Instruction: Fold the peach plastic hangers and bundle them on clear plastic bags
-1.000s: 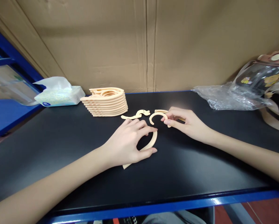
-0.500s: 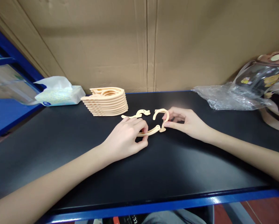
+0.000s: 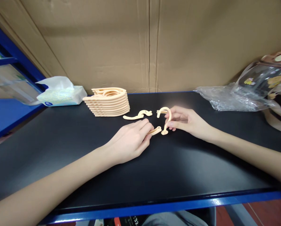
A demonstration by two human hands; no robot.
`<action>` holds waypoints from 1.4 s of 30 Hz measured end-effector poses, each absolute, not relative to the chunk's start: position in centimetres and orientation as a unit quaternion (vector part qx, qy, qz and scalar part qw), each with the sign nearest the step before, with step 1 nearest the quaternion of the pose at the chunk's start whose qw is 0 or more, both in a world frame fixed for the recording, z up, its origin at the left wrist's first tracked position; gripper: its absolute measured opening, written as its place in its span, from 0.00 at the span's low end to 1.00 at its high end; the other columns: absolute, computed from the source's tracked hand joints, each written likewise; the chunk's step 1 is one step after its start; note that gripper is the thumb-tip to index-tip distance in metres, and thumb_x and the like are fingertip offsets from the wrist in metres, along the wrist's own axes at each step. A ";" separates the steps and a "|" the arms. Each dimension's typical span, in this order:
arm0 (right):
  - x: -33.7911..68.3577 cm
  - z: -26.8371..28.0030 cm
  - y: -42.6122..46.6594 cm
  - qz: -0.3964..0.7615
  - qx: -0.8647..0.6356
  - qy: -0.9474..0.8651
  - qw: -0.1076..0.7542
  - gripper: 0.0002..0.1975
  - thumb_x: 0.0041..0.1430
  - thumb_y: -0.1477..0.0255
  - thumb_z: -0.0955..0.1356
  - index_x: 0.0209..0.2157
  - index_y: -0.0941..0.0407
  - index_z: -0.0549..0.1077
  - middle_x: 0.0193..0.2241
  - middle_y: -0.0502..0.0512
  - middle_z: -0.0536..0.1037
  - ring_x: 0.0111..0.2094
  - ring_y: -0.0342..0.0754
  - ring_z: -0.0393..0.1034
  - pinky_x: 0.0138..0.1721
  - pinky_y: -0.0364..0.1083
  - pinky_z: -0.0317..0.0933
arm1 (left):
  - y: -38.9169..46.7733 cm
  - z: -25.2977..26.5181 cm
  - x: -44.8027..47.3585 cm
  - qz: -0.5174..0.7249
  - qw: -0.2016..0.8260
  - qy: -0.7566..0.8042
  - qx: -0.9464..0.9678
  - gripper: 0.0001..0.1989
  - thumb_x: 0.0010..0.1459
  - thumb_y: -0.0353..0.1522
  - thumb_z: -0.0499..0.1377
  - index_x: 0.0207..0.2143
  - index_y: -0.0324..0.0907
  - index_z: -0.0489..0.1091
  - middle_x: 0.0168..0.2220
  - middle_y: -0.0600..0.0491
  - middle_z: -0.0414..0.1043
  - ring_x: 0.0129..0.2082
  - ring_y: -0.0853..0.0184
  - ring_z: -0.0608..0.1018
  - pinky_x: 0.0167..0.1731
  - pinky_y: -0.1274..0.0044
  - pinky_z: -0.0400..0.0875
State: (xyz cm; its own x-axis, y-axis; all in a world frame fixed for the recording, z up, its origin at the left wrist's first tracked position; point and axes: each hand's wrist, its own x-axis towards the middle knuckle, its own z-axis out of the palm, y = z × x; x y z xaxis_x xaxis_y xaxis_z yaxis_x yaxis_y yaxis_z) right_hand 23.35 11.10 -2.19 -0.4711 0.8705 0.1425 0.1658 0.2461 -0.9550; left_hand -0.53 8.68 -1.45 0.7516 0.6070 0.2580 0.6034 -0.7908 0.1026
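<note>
My left hand [image 3: 133, 139] is closed around a cream plastic hanger arm [image 3: 156, 130]. Only the rounded slotted end of that arm sticks out past the fingertips; the rest is hidden by the hand. Between thumb and fingers, my right hand [image 3: 184, 121] pinches a cream hanger hook [image 3: 170, 114], its curve up and its flat foot low, close beside the arm's end. A small gap seems to separate the two. Behind the hook a further cream piece [image 3: 162, 111] shows, partly covered by the right hand. A curved hanger piece [image 3: 140, 115] lies loose beyond my left hand.
A neat stack of cream hanger arms [image 3: 107, 105] stands at the back left of the black table [image 3: 140, 182], beside a tissue pack [image 3: 62, 94]. Crumpled clear plastic [image 3: 230, 97] and a transparent bag [image 3: 267, 75] lie at the back right. A cardboard wall [image 3: 107, 47] rises behind.
My left hand has slid along the hanger arm toward its slotted end, leaving less of it showing. The hook in my right hand has turned slightly and shifted a little to the right.
</note>
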 end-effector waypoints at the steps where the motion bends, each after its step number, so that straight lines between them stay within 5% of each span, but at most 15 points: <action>1: 23.4 -2.2 11.1 0.497 -0.367 -0.701 0.356 0.13 0.54 0.66 0.72 0.38 0.55 0.68 0.31 0.50 0.77 0.32 0.44 0.73 0.35 0.45 0.68 | 8.7 -1.4 -0.5 0.140 0.005 0.319 0.937 0.09 0.66 0.29 0.43 0.36 0.41 0.62 0.33 0.53 0.65 0.29 0.68 0.69 0.29 0.77 0.62; 9: 23.5 -2.2 11.3 0.541 -0.351 -0.678 0.353 0.14 0.56 0.67 0.71 0.40 0.55 0.66 0.30 0.50 0.77 0.31 0.43 0.71 0.33 0.44 0.66 | 8.5 -1.5 -0.6 0.116 0.028 0.349 0.929 0.12 0.69 0.36 0.43 0.33 0.43 0.58 0.27 0.57 0.65 0.23 0.69 0.68 0.22 0.78 0.58; 19: 23.5 -2.2 11.4 0.578 -0.344 -0.650 0.353 0.14 0.56 0.66 0.71 0.40 0.55 0.66 0.31 0.49 0.77 0.29 0.41 0.69 0.33 0.44 0.63 | 9.1 -1.9 -0.4 0.131 -0.046 0.262 0.955 0.15 0.71 0.37 0.43 0.37 0.40 0.64 0.31 0.54 0.70 0.31 0.68 0.72 0.28 0.79 0.61; 28: 23.5 -2.2 11.6 0.593 -0.339 -0.647 0.340 0.14 0.53 0.68 0.73 0.39 0.55 0.68 0.34 0.50 0.77 0.33 0.42 0.72 0.36 0.45 0.64 | 9.2 -2.2 -0.7 0.162 -0.003 0.271 0.949 0.13 0.69 0.40 0.48 0.39 0.42 0.66 0.30 0.57 0.73 0.28 0.71 0.76 0.26 0.80 0.59; 35: 23.1 -1.7 11.4 0.589 -0.388 -0.625 0.335 0.12 0.49 0.70 0.74 0.33 0.56 0.69 0.24 0.44 0.74 0.26 0.40 0.68 0.37 0.46 0.63 | 9.2 -2.2 -0.6 0.161 0.009 0.264 0.951 0.12 0.69 0.39 0.48 0.38 0.43 0.66 0.31 0.58 0.74 0.31 0.72 0.77 0.28 0.81 0.62; 42: 23.0 -1.7 11.3 0.577 -0.397 -0.637 0.322 0.12 0.49 0.70 0.74 0.33 0.56 0.69 0.25 0.46 0.75 0.27 0.40 0.67 0.35 0.44 0.61 | 9.1 -2.2 -0.5 0.160 -0.017 0.256 0.953 0.12 0.69 0.38 0.49 0.37 0.42 0.66 0.31 0.58 0.74 0.30 0.72 0.78 0.25 0.81 0.60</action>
